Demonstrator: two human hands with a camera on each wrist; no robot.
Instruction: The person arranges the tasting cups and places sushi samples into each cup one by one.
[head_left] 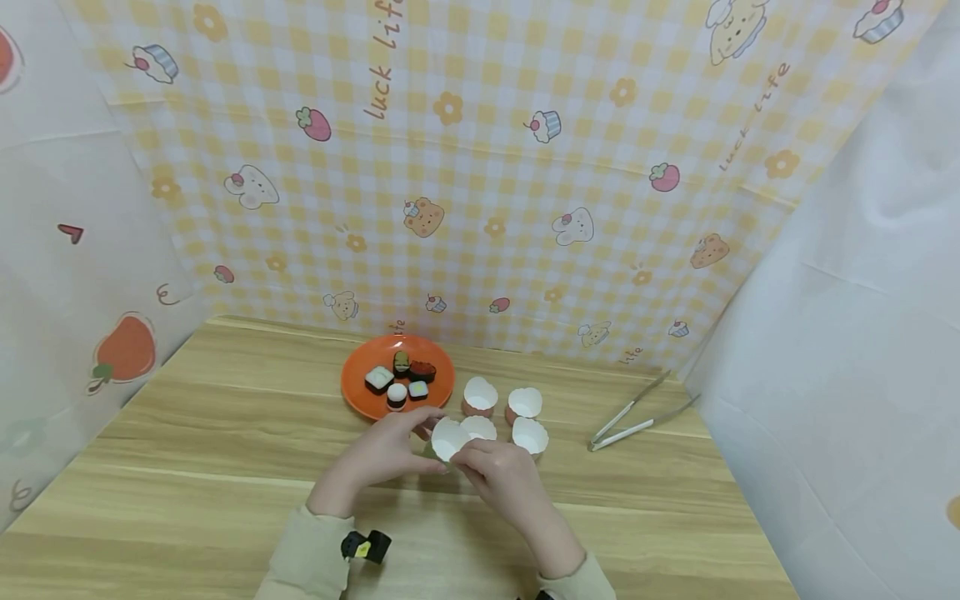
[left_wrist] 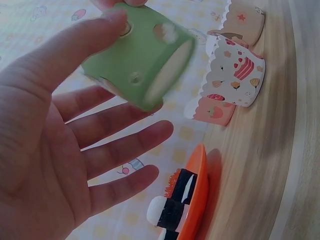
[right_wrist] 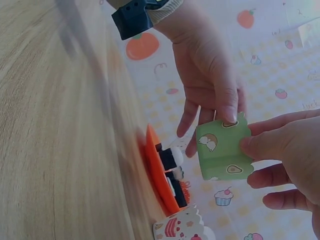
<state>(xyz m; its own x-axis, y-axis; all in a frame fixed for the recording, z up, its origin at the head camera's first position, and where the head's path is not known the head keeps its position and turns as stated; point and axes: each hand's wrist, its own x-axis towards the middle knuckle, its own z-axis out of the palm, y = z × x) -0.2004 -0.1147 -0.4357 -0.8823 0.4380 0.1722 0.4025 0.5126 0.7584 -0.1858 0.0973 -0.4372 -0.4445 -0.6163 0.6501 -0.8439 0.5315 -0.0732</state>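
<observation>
A green paper baking cup (head_left: 449, 440) with small printed pictures is held up between both hands. My left hand (head_left: 386, 450) pinches it with the thumb on its side, the other fingers spread out beyond. From the other side, my right hand (head_left: 504, 479) pinches the cup near its scalloped rim. In the right wrist view, the right thumb and forefinger lie against the green paper (right_wrist: 215, 157). Several more baking cups stand on the table close by, among them a white one with a cake print (left_wrist: 235, 70).
An orange plate (head_left: 358, 403) with several toy sushi pieces (head_left: 379, 379) stands behind the left hand. Spread metal tongs (head_left: 622, 433) lie on the wooden table (head_left: 187, 467) at the right. A checked cloth (head_left: 495, 183) hangs behind, with pale cloths at both sides.
</observation>
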